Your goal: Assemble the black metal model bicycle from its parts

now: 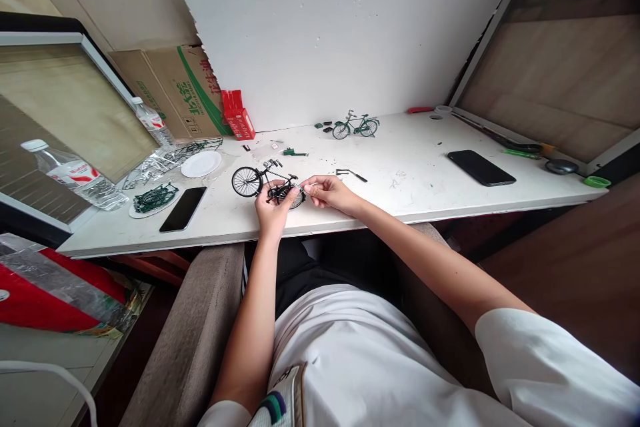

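Observation:
A black model bicycle (249, 181) is held just over the front part of the white table, its handlebar side to the left. My left hand (274, 213) grips its frame from below, thumb near the rear wheel. My right hand (330, 193) is at the rear wheel with fingers pinched together; whether a small part sits in the pinch is too small to tell. Small black parts (357, 176) lie on the table just beyond my right hand. Behind the bicycle is a green part (295, 153). Farther back stands a green model bicycle (356, 125).
On the left are a phone (183, 209), a plate of green parts (155, 199), a white plate (201, 163), water bottles (75, 173) and a red box (238, 115). To the right lie another phone (481, 167) and a dark computer mouse (561, 166).

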The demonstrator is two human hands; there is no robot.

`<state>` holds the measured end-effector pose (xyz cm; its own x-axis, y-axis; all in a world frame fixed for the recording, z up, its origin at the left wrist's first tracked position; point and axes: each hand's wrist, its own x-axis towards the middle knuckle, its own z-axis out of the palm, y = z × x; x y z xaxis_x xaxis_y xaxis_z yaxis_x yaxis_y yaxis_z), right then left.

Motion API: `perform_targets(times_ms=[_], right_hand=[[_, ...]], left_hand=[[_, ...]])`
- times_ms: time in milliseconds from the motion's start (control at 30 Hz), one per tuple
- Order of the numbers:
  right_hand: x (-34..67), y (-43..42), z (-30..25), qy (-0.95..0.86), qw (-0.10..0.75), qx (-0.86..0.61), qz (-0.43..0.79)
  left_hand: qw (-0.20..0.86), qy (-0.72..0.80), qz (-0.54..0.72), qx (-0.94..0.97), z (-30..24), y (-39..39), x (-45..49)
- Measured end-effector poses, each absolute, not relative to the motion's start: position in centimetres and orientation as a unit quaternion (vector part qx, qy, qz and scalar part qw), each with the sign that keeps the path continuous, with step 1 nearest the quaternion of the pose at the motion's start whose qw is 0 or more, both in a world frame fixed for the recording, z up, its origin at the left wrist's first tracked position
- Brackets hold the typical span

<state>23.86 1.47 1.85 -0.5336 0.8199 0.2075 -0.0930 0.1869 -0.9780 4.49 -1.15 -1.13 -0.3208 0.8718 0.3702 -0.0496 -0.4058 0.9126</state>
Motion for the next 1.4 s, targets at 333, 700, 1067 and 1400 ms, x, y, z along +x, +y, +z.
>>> perform_targets(times_ms=[333, 700, 1067, 1400], right_hand=[[23.80, 1.38, 1.71, -0.665, 0.417, -0.281, 0.552], [23.63, 1.29, 1.70, -0.674, 0.427, -0.277, 0.536], [23.52, 1.23, 1.77, -0.674, 0.431, -0.275, 0.533], [23.46, 1.06, 1.97, -0.670, 0.448, -0.289, 0.517]], left_hand=[[0.327, 0.431, 0.704, 0.461, -0.75, -1.32, 4.72], [0.324, 0.433, 0.703, 0.462, -0.62, -1.41, 4.79], [0.321, 0.437, 0.700, 0.465, -0.54, -1.53, 4.78], [0.320, 0.446, 0.694, 0.467, -0.17, -1.81, 4.87]])
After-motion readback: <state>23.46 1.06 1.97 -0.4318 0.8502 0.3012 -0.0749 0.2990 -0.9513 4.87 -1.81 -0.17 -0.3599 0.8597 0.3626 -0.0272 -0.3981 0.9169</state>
